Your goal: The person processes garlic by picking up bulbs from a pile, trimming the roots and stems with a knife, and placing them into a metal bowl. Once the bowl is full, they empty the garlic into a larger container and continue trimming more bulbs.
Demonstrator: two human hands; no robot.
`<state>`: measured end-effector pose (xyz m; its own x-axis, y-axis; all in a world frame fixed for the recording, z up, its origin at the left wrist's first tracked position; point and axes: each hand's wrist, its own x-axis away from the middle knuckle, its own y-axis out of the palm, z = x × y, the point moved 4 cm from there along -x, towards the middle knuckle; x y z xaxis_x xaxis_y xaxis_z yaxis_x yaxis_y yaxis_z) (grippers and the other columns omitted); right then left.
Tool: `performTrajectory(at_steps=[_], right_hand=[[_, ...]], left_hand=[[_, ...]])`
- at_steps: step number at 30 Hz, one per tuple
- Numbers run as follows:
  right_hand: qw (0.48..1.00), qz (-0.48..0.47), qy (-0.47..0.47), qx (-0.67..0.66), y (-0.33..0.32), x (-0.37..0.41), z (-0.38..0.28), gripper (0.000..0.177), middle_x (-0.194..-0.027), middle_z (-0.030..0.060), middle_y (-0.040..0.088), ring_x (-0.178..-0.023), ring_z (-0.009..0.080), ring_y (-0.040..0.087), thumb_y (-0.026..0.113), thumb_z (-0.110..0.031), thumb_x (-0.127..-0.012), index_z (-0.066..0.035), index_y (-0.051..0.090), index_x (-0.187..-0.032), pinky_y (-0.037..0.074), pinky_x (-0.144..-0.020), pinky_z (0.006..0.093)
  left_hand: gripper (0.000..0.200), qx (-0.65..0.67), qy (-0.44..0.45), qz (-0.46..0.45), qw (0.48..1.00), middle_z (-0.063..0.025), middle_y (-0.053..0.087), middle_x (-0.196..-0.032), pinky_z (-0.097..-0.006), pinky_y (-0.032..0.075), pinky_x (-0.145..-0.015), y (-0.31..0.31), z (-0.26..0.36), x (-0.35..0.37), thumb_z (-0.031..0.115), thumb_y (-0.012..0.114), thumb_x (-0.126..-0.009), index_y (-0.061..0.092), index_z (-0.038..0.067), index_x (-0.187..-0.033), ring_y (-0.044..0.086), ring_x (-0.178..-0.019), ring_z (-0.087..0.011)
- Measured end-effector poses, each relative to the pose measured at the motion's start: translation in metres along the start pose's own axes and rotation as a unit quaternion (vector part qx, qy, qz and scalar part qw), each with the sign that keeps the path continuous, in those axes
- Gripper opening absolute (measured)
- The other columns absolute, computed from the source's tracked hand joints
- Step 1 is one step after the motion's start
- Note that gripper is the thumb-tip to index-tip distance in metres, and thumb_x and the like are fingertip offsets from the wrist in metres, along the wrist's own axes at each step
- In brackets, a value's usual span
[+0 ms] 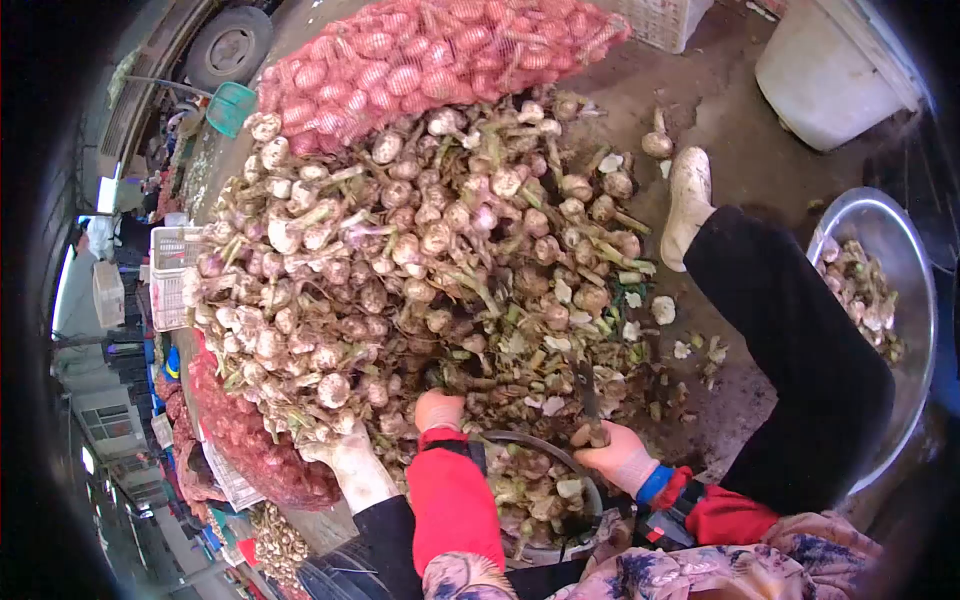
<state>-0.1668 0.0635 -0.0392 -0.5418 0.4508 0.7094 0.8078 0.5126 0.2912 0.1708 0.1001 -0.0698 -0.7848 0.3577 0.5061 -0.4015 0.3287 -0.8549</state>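
Note:
A big heap of garlic bulbs [400, 240] with dry stems and roots lies on the floor in front of me. My left hand [440, 410], in a pale glove with a red sleeve, reaches into the near edge of the heap; its fingertips are hidden among the stems. My right hand [618, 456], also gloved, is closed around the handle of a dark-bladed knife [586, 388] that points away from me over cut stems. Between my legs, below both hands, stands a metal basin [597, 500] holding trimmed garlic.
Red mesh sacks of garlic [430, 60] lie behind the heap and to its left [250, 440]. A wide steel bowl [925, 300] with garlic is at the right. A white tub [830, 75] and plastic crates [170, 270] stand around. My boots [688, 205] flank the heap.

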Motion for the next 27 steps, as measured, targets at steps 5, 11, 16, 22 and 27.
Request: performTrajectory(at_steps=[5,11,16,22,27], right_hand=[[0.999,-0.019,0.000,-0.046,0.010,0.009,-0.011,0.032,-0.087,0.0033,0.065,-0.076,0.0135,0.059,0.071,-0.016,-0.075,-0.003,0.063,-0.104,0.048,-0.072,0.0290],[0.923,-0.183,-0.040,-0.337,0.024,0.032,-0.048,0.047,-0.110,0.0036,0.060,-0.098,0.0143,0.058,0.064,-0.020,-0.086,-0.002,0.051,-0.127,0.044,-0.089,0.0310],[0.955,-0.233,-0.137,-0.125,0.017,0.056,-0.053,0.033,-0.100,0.0021,0.064,-0.095,0.0109,0.056,0.069,-0.011,-0.080,-0.006,0.062,-0.112,0.046,-0.083,0.0270],[0.927,-0.319,-0.198,-0.027,0.025,0.101,-0.078,0.041,-0.109,-0.0010,0.062,-0.100,0.0101,0.055,0.065,-0.001,-0.080,-0.007,0.059,-0.120,0.044,-0.091,0.0273],[0.852,-0.071,-0.330,0.401,-0.003,0.097,-0.063,0.031,-0.097,0.0095,0.063,-0.087,0.0258,0.062,0.064,-0.010,-0.075,-0.011,0.064,-0.105,0.050,-0.077,0.0344]], left_hand=[[0.012,0.656,0.080,-0.123,0.740,-0.0058,0.064,-0.086,-0.0287,0.049,-0.071,-0.043,0.030,0.096,0.002,0.064,-0.078,0.064,-0.002,-0.089,0.061,-0.077,-0.0168],[0.028,0.451,0.359,-0.067,0.814,-0.0047,0.063,-0.099,-0.0288,0.046,-0.085,-0.045,0.048,0.240,-0.011,0.059,-0.069,0.065,0.000,-0.094,0.061,-0.092,-0.0176],[0.042,0.765,0.167,-0.153,0.603,-0.0085,0.052,-0.123,-0.0333,0.046,-0.088,-0.051,0.044,0.305,-0.007,0.057,-0.076,0.054,0.000,-0.117,0.056,-0.104,-0.0202],[0.049,0.648,0.201,-0.174,0.714,-0.0073,0.059,-0.109,-0.0313,0.048,-0.084,-0.030,0.021,0.317,-0.003,0.062,-0.077,0.045,0.002,-0.123,0.058,-0.099,-0.0202],[0.058,0.740,0.212,-0.086,0.632,-0.0099,0.060,-0.110,-0.0326,0.050,-0.082,-0.023,0.017,0.323,-0.010,0.059,-0.072,0.043,0.008,-0.125,0.058,-0.102,-0.0270]])
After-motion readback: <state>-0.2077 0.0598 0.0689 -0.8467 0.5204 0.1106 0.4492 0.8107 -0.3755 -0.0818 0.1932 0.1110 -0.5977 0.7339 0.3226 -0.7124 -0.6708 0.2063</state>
